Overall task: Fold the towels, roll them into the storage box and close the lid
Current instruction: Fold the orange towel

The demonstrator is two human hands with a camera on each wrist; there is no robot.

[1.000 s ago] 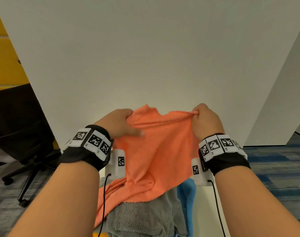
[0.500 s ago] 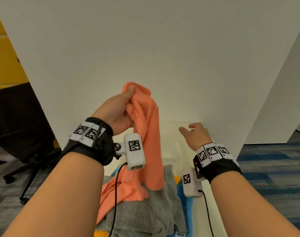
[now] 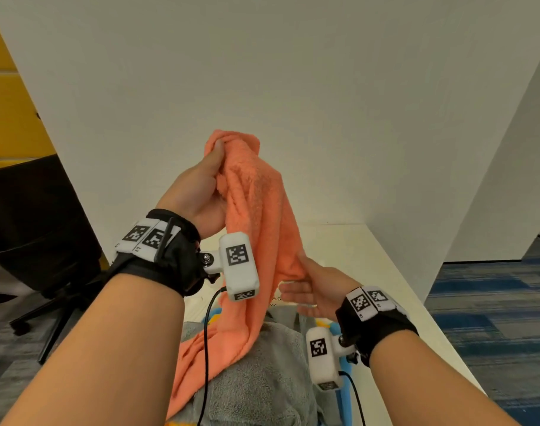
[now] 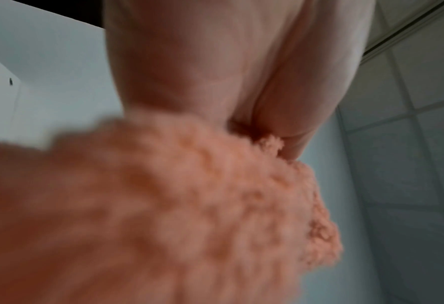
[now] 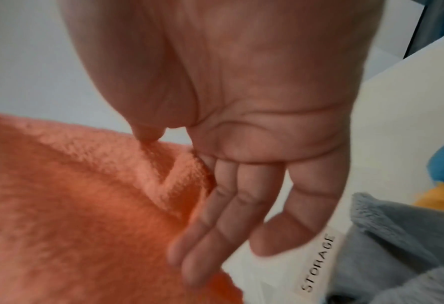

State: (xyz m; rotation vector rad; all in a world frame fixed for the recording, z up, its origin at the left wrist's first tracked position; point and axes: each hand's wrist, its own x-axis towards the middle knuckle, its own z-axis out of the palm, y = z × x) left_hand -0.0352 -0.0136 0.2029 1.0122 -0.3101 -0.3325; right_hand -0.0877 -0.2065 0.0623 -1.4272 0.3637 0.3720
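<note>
My left hand (image 3: 210,173) is raised in front of me and grips the bunched top of an orange towel (image 3: 256,229), which hangs down in a long fold. In the left wrist view the palm (image 4: 215,61) closes on the blurred orange towel (image 4: 163,205). My right hand (image 3: 305,284) is lower, with straight fingers (image 5: 215,216) lying against the hanging orange towel (image 5: 72,205) and the thumb touching its edge. A white box marked STORAGE (image 5: 319,265) lies just beyond the right hand.
A grey towel (image 3: 262,379) lies heaped under the orange one, with a blue towel (image 3: 344,395) and something yellow (image 5: 438,197) beside it. All rest on a white table (image 3: 385,272) between white partition walls. A black office chair (image 3: 32,226) stands left.
The right hand let go of the stretched towel edge, dropped lower and now touches the hanging side. The left hand gathered the towel and lifted it higher.
</note>
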